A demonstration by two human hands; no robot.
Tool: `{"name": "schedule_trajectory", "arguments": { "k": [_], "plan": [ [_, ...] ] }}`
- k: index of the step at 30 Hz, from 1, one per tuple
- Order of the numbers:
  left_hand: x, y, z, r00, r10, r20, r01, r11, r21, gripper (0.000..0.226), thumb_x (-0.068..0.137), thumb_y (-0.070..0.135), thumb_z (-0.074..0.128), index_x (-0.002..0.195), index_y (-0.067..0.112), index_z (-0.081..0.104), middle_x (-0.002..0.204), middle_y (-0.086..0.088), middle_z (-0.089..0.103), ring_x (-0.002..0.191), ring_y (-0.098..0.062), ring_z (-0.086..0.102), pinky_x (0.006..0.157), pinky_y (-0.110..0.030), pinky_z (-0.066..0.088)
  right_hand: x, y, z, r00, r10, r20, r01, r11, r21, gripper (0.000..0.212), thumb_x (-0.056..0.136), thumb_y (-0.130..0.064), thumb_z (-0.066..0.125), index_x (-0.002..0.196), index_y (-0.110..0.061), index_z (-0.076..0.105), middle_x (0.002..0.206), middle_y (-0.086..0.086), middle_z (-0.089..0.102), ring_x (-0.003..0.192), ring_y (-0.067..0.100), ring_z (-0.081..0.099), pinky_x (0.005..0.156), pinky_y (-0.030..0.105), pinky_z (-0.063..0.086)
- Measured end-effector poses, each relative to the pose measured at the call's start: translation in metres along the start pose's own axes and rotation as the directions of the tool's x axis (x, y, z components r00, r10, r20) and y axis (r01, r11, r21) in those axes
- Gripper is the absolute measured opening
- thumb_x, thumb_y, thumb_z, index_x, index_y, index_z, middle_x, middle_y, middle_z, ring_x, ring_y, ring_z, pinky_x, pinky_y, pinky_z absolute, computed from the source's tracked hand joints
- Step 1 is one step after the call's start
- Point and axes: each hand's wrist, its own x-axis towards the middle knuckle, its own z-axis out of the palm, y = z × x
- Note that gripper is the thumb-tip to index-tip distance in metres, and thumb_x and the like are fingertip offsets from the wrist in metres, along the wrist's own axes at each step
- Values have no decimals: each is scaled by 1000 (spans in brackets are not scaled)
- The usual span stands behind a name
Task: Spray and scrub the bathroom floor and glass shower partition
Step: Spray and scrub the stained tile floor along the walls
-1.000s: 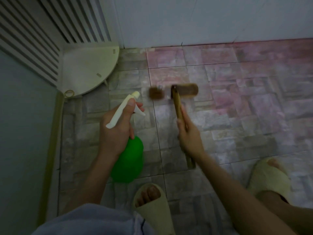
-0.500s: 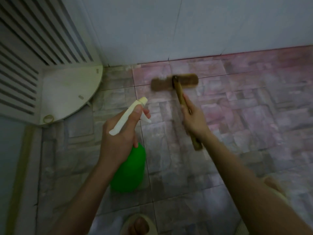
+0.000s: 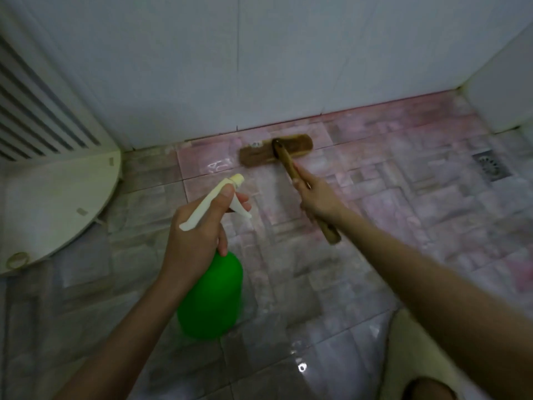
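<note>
My left hand grips the neck of a green spray bottle with a cream trigger head, held above the tiled floor, nozzle pointing toward the wall. My right hand holds the wooden handle of a brown scrub brush. The brush head lies on the pinkish tiles close to the base of the white wall. The floor looks wet and shiny near the brush and at the bottom of the view.
A white quarter-round corner shelf sits at the left under a slatted white panel. A metal floor drain lies at the far right beside a white fixture. A pale slipper shows at the bottom right.
The brush head has moved farther away, from mid-floor up to the base of the wall. My right arm has stretched out with it. The spray bottle stays in my left hand.
</note>
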Motion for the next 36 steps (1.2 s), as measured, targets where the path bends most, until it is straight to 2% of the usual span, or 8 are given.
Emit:
{"name": "schedule_trajectory", "arguments": {
  "k": [8,14,17,21,25,27,32,36],
  "plan": [
    [31,12,2,1000,0,11,0,999,33,31,84,69,50,87,51,75,87,-32,71,40,-28,50,47,-24,43,-19,-14,-88,891,243,384,-178,964,-197,44,103,-32,35,146,-35,29,62,7,48,41,12,45,35,22,41],
    [53,15,18,999,1,32,-4,996,84,33,97,55,53,87,36,78,88,-29,72,37,-21,48,43,-20,40,32,11,-55,975,3,224,-14,999,48,47,103,-30,37,148,-38,28,57,3,45,34,7,41,35,23,41],
    [60,21,23,999,-1,32,-2,994,109,29,98,52,52,82,48,77,90,-29,72,38,-19,49,44,-22,40,-3,38,-57,983,-71,172,72,997,-2,46,103,-31,37,146,-43,29,57,-3,49,39,7,46,38,21,41],
    [65,20,32,996,3,84,-13,993,121,37,91,61,53,90,34,79,89,-27,73,39,-24,48,45,-22,41,-76,76,-51,994,-41,99,47,997,-56,46,102,-29,37,146,-40,30,61,-6,50,45,3,45,43,15,39],
    [64,14,52,991,-46,123,24,984,177,34,94,56,56,91,30,78,90,-10,79,37,-22,48,44,-24,41,15,55,-32,995,-97,0,97,994,-48,47,103,-25,37,148,-34,29,84,6,65,63,7,58,50,12,41],
    [64,11,63,989,-38,140,12,984,180,30,93,51,53,94,31,76,94,0,79,39,-26,50,42,-24,42,56,50,-33,990,-142,-24,142,990,-7,48,102,-25,37,149,-33,28,100,14,67,76,21,63,61,22,43],
    [64,13,87,994,3,105,-18,989,144,30,100,46,53,92,31,77,93,-6,79,37,-26,49,43,-22,41,-71,100,-63,1000,5,-22,-3,998,67,42,101,-29,39,139,-44,36,105,-11,61,75,-3,59,66,8,47],
    [67,18,110,1000,10,29,-13,994,112,33,95,52,53,89,33,79,87,-25,74,47,-41,57,42,-22,42,-58,112,-69,997,35,-70,-34,999,24,45,101,-31,38,144,-40,33,87,-3,65,66,8,58,58,17,47]
  ]
}}
